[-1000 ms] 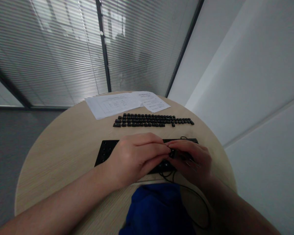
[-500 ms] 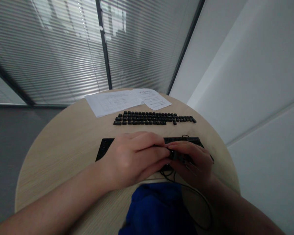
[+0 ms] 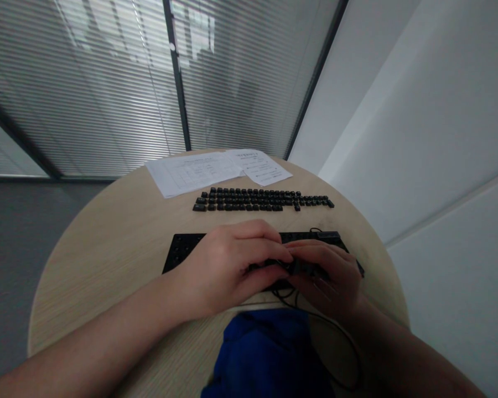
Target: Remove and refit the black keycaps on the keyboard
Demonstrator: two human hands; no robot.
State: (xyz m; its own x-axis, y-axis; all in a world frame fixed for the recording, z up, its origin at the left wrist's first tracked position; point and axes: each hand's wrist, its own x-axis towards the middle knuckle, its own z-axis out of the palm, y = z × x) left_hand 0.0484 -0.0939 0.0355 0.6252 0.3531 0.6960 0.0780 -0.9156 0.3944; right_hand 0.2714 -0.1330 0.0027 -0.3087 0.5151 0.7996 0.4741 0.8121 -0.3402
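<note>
Keyboard base (image 3: 181, 247) on table (image 3: 91, 260), middle hidden from me under left hand (image 3: 235, 262), fingers curled, and right hand (image 3: 331, 270), half-closed, fingertips close together; gap too dark, I cannot tell whether either grips anything; loose keycaps (image 3: 255, 200) in rows beyond, legends illegible

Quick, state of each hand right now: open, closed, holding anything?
Left hand: curled over the keyboard; whether it holds anything cannot be told.
Right hand: also curled, close beside the left; what it holds, if anything, cannot be told.
</note>
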